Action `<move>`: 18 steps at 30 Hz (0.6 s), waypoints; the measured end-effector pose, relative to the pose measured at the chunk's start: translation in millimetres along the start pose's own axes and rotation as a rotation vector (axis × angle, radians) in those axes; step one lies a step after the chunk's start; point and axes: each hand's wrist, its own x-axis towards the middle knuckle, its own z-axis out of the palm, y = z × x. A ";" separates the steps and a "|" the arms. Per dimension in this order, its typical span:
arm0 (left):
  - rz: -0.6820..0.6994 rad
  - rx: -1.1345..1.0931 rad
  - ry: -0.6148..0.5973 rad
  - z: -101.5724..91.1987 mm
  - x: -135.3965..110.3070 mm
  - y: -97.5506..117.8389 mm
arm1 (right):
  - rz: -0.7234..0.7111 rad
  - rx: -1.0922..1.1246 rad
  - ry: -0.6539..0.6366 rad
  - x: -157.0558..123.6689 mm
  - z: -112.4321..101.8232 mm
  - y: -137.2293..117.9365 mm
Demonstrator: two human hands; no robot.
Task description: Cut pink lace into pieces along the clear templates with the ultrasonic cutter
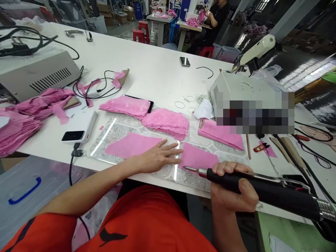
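My left hand [159, 155] lies flat with fingers spread on a glass plate [105, 138], its fingertips between two flat pink fabric pieces, one at the left [128, 145] and one at the right [198, 157]. My right hand [233, 190] is closed around the black handle of a hot cutting tool [265, 190]. The tool's thin metal tip [190, 169] points left and rests at the near edge of the right pink piece.
Two stacks of pink lace [126, 106] [166, 122] lie behind the plate, and folded pink fabric [222, 134] to the right. A white device [78, 131] with a cable sits at left, grey boxes [36, 71] [236, 85] on both sides. Another person works at a far table [181, 22].
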 end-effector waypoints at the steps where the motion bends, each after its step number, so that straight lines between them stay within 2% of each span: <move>1: 0.003 0.010 0.009 0.8 -0.2 -0.1 | -0.002 -0.004 -0.006 -0.4 0.8 1.6; 9: 0.047 0.049 0.070 4.9 -0.6 -1.3 | 0.026 -0.007 -0.025 -0.7 3.6 8.6; 18: 0.036 0.048 0.061 6.1 -0.5 -2.1 | 0.030 -0.007 -0.028 -0.4 8.6 10.0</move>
